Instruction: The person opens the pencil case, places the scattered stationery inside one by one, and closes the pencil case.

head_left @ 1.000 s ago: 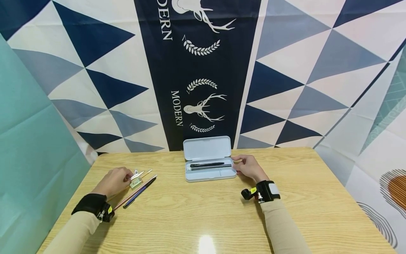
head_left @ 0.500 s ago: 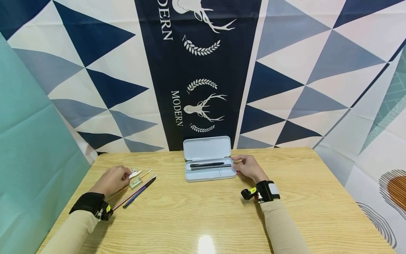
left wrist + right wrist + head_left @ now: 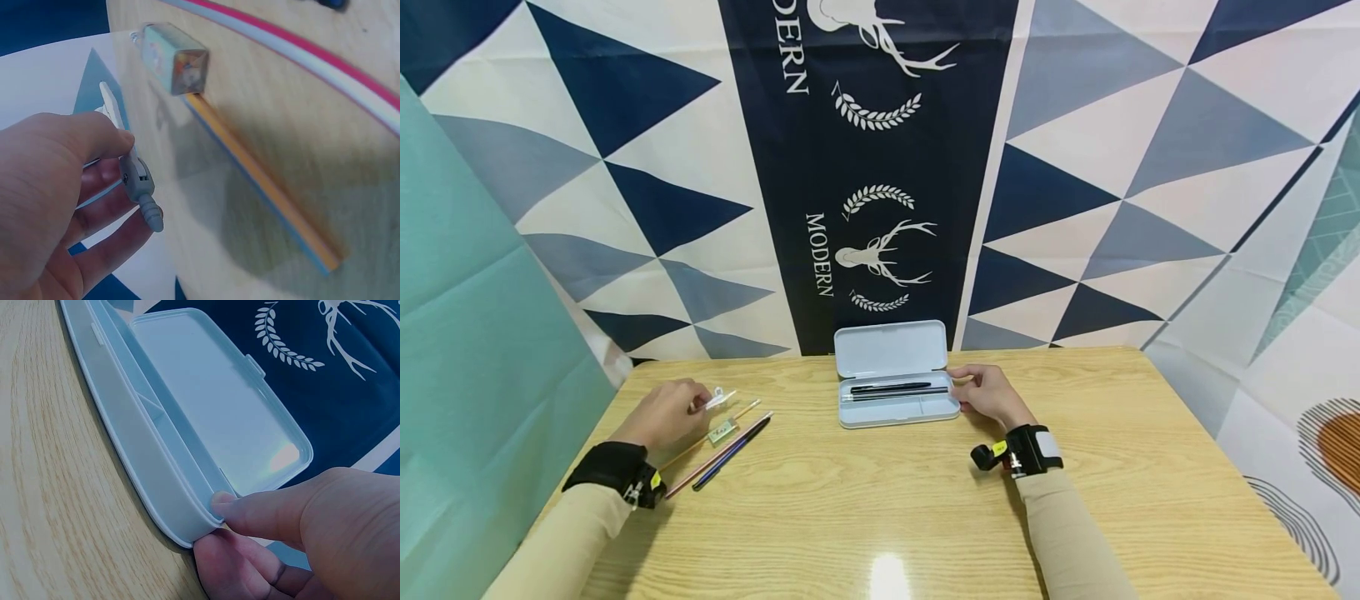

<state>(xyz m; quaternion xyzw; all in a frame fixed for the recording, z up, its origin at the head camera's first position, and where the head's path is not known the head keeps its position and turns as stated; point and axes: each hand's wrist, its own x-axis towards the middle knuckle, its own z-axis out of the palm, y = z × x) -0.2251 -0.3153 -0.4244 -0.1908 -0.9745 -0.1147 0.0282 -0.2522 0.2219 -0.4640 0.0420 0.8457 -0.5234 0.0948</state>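
My left hand [image 3: 672, 417] pinches a white drawing compass [image 3: 139, 178] between thumb and fingers, its grey ribbed handle pointing down in the left wrist view. It is held above the table at the left. Under it lies a small printed eraser [image 3: 723, 431], close to a yellow-orange pencil [image 3: 256, 175]. At the back middle stands an opened light blue pencil case [image 3: 936, 408]. A black pen [image 3: 891, 387] and a dark pencil [image 3: 895, 396] lie in it. My right hand [image 3: 992, 396] grips the case's right end, thumb on the rim and fingers outside the wall.
Beside the eraser, a pinkish-red pencil [image 3: 718, 457] and a blue-and-black pen [image 3: 732, 453] lie side by side on the wooden table [image 3: 850, 500]. A patterned cloth [image 3: 880, 167] hangs behind the table's back edge, right behind the case lid.
My left hand has raised the compass off the spot by the eraser, moving slightly toward the back. More of the pencil beneath shows. The right hand has kept its hold on the case.
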